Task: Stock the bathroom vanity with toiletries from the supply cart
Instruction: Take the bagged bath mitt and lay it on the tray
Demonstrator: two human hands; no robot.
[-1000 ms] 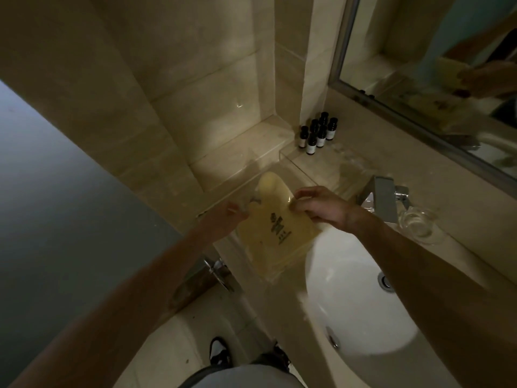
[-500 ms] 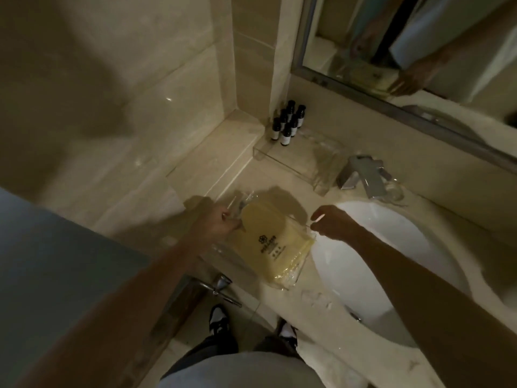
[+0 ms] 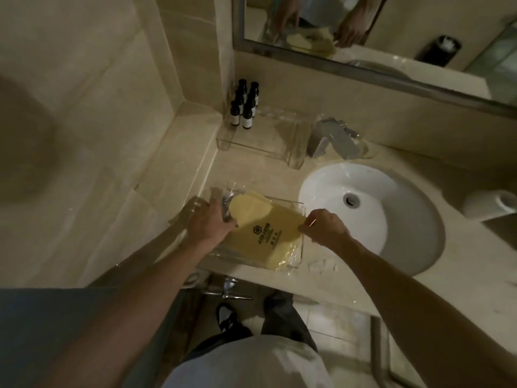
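A yellow pack of slippers [image 3: 265, 233] in clear wrap, printed with a dark logo, lies in a clear acrylic tray [image 3: 301, 250] at the front left of the vanity counter [image 3: 330, 284]. My left hand [image 3: 211, 224] grips the pack's left edge. My right hand [image 3: 324, 226] pinches its right edge at the tray's rim. Several small dark toiletry bottles [image 3: 243, 106] with white labels stand in the back corner on a second clear tray [image 3: 268, 141].
A white round sink [image 3: 372, 217] lies right of the tray, with a chrome faucet [image 3: 333, 140] behind it. A toilet paper roll [image 3: 489, 205] lies at far right. A mirror [image 3: 377, 37] hangs above. Beige tiled wall runs along the left.
The view has tilted down and to the right. Both hands have lowered the slipper pack into the clear tray; my right hand has shifted from its top to its right edge.
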